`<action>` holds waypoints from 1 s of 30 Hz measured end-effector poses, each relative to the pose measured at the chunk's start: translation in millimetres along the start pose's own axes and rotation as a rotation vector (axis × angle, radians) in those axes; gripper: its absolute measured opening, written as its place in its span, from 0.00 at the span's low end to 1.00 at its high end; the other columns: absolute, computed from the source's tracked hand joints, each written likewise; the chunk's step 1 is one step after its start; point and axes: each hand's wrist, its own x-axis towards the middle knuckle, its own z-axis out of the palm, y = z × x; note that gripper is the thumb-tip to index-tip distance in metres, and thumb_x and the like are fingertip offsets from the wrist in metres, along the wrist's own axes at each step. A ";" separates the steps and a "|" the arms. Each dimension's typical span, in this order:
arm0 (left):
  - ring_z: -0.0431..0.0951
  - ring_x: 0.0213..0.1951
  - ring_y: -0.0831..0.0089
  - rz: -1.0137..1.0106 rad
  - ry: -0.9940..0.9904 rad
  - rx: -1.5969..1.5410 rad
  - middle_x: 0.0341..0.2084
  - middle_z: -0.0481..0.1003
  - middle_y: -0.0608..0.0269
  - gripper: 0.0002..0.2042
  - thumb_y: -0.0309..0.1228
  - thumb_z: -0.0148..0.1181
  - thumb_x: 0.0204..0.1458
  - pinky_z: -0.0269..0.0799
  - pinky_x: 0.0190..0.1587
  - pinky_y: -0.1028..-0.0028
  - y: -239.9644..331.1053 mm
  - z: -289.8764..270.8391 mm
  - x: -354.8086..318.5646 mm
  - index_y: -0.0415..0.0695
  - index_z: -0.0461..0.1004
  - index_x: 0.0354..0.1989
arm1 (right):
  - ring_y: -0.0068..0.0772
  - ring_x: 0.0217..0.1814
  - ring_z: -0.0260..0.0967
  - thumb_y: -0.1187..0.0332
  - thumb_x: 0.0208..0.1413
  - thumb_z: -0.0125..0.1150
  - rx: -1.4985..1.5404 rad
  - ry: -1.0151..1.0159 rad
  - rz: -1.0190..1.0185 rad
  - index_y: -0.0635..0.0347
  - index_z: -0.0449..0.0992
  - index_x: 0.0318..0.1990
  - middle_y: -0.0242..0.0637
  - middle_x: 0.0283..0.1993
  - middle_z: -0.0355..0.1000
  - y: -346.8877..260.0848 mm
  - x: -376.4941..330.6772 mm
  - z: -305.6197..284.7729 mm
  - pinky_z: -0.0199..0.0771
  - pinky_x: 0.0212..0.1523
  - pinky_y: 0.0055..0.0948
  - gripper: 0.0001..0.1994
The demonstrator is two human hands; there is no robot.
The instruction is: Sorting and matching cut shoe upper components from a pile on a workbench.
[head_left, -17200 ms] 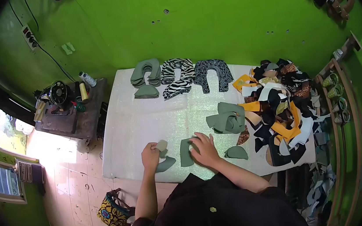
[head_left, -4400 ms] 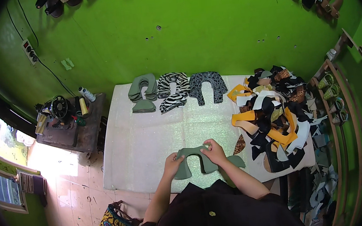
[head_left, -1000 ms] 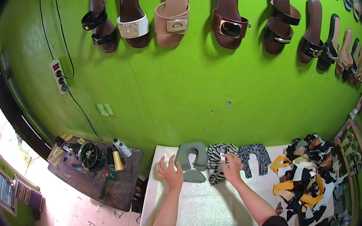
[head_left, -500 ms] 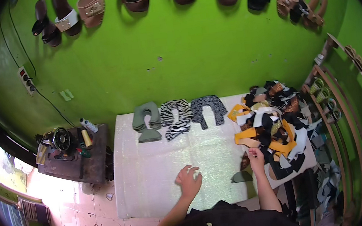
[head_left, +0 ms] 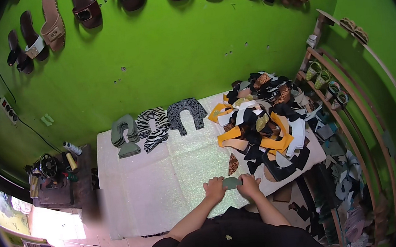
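Observation:
Both hands meet at the near edge of the white table (head_left: pixel 147 186). My left hand (head_left: pixel 214 189) and my right hand (head_left: pixel 249 186) hold between them a small grey-green cut piece (head_left: pixel 231 183) with a rounded top. Just beyond it lies a brown leaf-shaped piece (head_left: pixel 232 164). At the table's far side sit three stacks of U-shaped pieces: green (head_left: pixel 123 134), zebra-striped (head_left: pixel 154 125) and dark speckled (head_left: pixel 186 113).
A big heap of mixed cut pieces (head_left: pixel 266 126), orange, black, white and patterned, covers the table's right part. A wooden rack with sandals (head_left: pixel 339 94) stands to the right. A side table with a sewing machine and thread cones (head_left: pixel 51 175) is on the left. Sandals (head_left: pixel 52 25) hang on the green wall.
The view has tilted down toward the table's near edge. My right hand came back from the heap and both hands now hold a grey-green piece together.

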 end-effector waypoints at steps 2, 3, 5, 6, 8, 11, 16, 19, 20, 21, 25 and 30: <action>0.68 0.46 0.62 -0.007 -0.027 -0.013 0.41 0.70 0.61 0.16 0.37 0.59 0.46 0.53 0.46 0.58 -1.0 1.8 2.1 0.50 0.70 0.45 | 0.40 0.49 0.62 0.68 0.41 0.61 0.030 0.012 -0.053 0.53 0.71 0.34 0.33 0.40 0.69 3.7 -1.5 3.9 0.46 0.52 0.53 0.11; 0.68 0.46 0.62 -0.022 -0.050 -0.028 0.40 0.70 0.62 0.14 0.35 0.59 0.46 0.53 0.46 0.58 -2.4 1.6 1.9 0.49 0.70 0.43 | 0.40 0.49 0.62 0.68 0.41 0.61 0.033 0.011 -0.055 0.53 0.71 0.34 0.33 0.40 0.69 4.3 -1.6 3.9 0.46 0.52 0.53 0.11; 0.68 0.46 0.62 0.043 0.010 -0.030 0.38 0.70 0.62 0.13 0.34 0.59 0.46 0.53 0.46 0.59 -4.4 2.7 -2.3 0.49 0.70 0.40 | 0.39 0.50 0.61 0.68 0.42 0.60 0.075 0.020 -0.082 0.52 0.71 0.36 0.34 0.40 0.69 4.9 -1.4 4.7 0.45 0.52 0.53 0.11; 0.68 0.45 0.63 0.111 0.071 -0.033 0.36 0.70 0.62 0.11 0.32 0.59 0.45 0.53 0.46 0.59 -5.8 3.4 -4.5 0.49 0.69 0.38 | 0.39 0.50 0.61 0.68 0.42 0.60 0.077 0.018 -0.085 0.52 0.71 0.36 0.34 0.40 0.69 5.6 -1.2 6.9 0.45 0.52 0.53 0.11; 0.69 0.44 0.63 0.097 0.065 -0.048 0.35 0.71 0.62 0.11 0.31 0.58 0.44 0.53 0.46 0.59 -4.0 7.5 -6.8 0.49 0.69 0.38 | 0.39 0.49 0.62 0.69 0.42 0.58 0.121 0.158 -0.102 0.51 0.71 0.36 0.33 0.38 0.69 8.4 -2.3 13.7 0.45 0.51 0.53 0.10; 0.69 0.43 0.64 0.063 0.048 -0.107 0.34 0.71 0.61 0.12 0.29 0.57 0.43 0.53 0.45 0.60 0.6 3.2 -5.3 0.50 0.69 0.38 | 0.38 0.46 0.64 0.68 0.43 0.57 -0.043 0.121 -0.184 0.50 0.71 0.36 0.33 0.37 0.70 9.8 -1.8 12.9 0.45 0.51 0.53 0.10; 0.69 0.43 0.64 0.087 0.159 -0.135 0.34 0.70 0.60 0.12 0.29 0.54 0.44 0.53 0.45 0.60 0.1 -0.3 -5.9 0.49 0.68 0.40 | 0.36 0.45 0.64 0.69 0.45 0.55 0.037 0.096 -0.245 0.50 0.71 0.35 0.33 0.37 0.70 3.8 -11.4 6.4 0.45 0.51 0.53 0.08; 0.68 0.45 0.65 0.156 -0.011 0.003 0.36 0.70 0.60 0.14 0.30 0.53 0.44 0.53 0.46 0.59 -3.2 -8.7 -10.9 0.48 0.66 0.42 | 0.34 0.46 0.64 0.70 0.46 0.54 0.072 0.091 -0.258 0.50 0.70 0.36 0.32 0.38 0.70 3.8 -17.2 12.1 0.45 0.51 0.53 0.08; 0.67 0.45 0.65 0.202 0.052 -0.013 0.36 0.69 0.61 0.14 0.30 0.52 0.45 0.53 0.47 0.59 -6.8 -5.3 -12.1 0.48 0.66 0.42 | 0.34 0.46 0.64 0.70 0.46 0.53 0.081 0.137 -0.278 0.50 0.70 0.37 0.31 0.38 0.70 4.1 -19.6 16.3 0.45 0.51 0.54 0.09; 0.67 0.45 0.65 0.246 0.115 -0.029 0.36 0.69 0.62 0.15 0.31 0.52 0.45 0.53 0.47 0.58 -8.5 -4.5 -13.6 0.48 0.66 0.43 | 0.34 0.46 0.64 0.70 0.46 0.53 0.082 0.136 -0.276 0.50 0.70 0.37 0.31 0.38 0.70 2.5 -21.0 19.9 0.45 0.51 0.54 0.09; 0.66 0.45 0.65 0.291 0.218 0.009 0.35 0.68 0.62 0.13 0.31 0.50 0.47 0.53 0.48 0.58 -12.0 2.3 -20.7 0.48 0.66 0.43 | 0.35 0.47 0.63 0.71 0.46 0.51 -0.014 0.312 -0.390 0.51 0.70 0.39 0.33 0.38 0.69 0.7 -23.4 34.9 0.46 0.51 0.55 0.11; 0.68 0.42 0.63 0.278 0.279 0.095 0.33 0.68 0.59 0.12 0.30 0.47 0.50 0.52 0.47 0.55 -21.7 13.8 -22.2 0.47 0.67 0.43 | 0.36 0.50 0.61 0.70 0.45 0.51 -0.076 0.316 -0.380 0.51 0.70 0.40 0.34 0.38 0.68 -6.9 -19.1 40.7 0.47 0.51 0.54 0.12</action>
